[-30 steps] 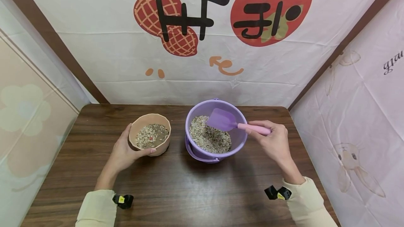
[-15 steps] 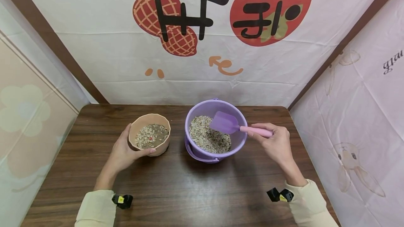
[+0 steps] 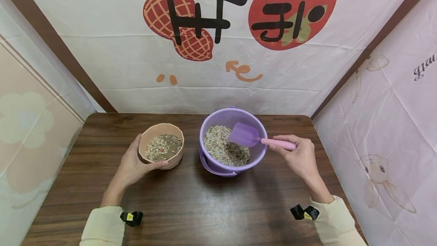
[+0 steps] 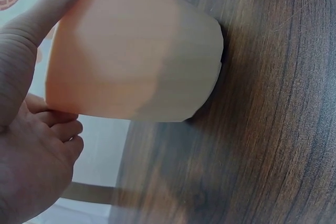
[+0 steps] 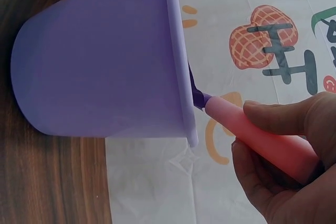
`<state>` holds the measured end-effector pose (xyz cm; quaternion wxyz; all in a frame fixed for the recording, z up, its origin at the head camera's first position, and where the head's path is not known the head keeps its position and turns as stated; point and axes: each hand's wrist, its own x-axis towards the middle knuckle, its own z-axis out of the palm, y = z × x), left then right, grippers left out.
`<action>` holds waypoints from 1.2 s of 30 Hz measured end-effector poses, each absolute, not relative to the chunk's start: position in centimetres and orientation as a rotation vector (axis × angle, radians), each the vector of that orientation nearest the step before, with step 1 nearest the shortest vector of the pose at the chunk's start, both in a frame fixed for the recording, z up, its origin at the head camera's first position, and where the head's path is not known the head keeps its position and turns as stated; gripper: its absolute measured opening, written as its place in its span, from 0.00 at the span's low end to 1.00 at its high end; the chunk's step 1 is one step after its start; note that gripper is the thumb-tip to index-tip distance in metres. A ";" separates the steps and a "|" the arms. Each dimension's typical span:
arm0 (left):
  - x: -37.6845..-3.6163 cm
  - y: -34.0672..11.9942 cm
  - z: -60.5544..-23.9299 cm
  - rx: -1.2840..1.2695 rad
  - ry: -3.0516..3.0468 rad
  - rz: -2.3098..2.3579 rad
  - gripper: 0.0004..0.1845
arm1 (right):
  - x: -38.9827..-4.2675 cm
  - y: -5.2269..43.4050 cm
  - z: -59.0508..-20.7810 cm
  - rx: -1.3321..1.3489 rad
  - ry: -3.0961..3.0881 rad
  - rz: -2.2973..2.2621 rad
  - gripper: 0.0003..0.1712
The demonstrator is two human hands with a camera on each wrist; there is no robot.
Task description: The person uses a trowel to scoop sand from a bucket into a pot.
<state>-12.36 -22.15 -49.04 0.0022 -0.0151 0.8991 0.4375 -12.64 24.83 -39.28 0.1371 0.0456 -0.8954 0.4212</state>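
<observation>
Toward twelve o'clock on the brown wood-grain desk (image 3: 211,208), near its far edge, stands a purple bucket (image 3: 223,117) holding pale gravel (image 3: 220,143), heaped more to its seven-to-nine o'clock side. Its carrying loop (image 3: 213,170) hangs down at seven o'clock. At nine o'clock from the bucket, a little apart from it, is a peach faceted pot (image 3: 175,159) with a layer of pebbles (image 3: 157,149), a grey-brown patch at their two o'clock side and one red speck (image 3: 162,150) among them. Whether the pot's base rests fully on the desk I cannot tell.

The left hand (image 3: 131,166) is clamped round the pot, fingers along its nine o'clock wall and thumb at six o'clock. Well apart from it, at three o'clock of the bucket, the right hand (image 3: 302,156) pinches the pink grip (image 3: 281,144) of a small shovel (image 3: 244,135) between thumb and fingers. The shovel's purple blade lies over the bucket's mouth, its tip toward ten o'clock and its neck crossing above the rim at three; contact with the rim cannot be made out.

Behind, at twelve o'clock, hangs a white cloth (image 3: 136,101) with a peanut print (image 3: 196,44) at eleven and a red oval print (image 3: 259,14) at one.
</observation>
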 end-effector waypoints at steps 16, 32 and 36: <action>-12.3 -21.6 -47.4 0.014 2.897 1.352 0.78 | -12.6 25.0 -39.3 0.141 -2.593 1.169 0.17; -12.6 -16.8 -45.5 0.300 2.846 1.519 0.73 | -12.8 25.1 -39.4 0.155 -2.595 1.158 0.17; -12.6 -15.3 -45.6 0.325 2.823 1.492 0.73 | -12.8 25.1 -39.4 0.155 -2.604 1.153 0.17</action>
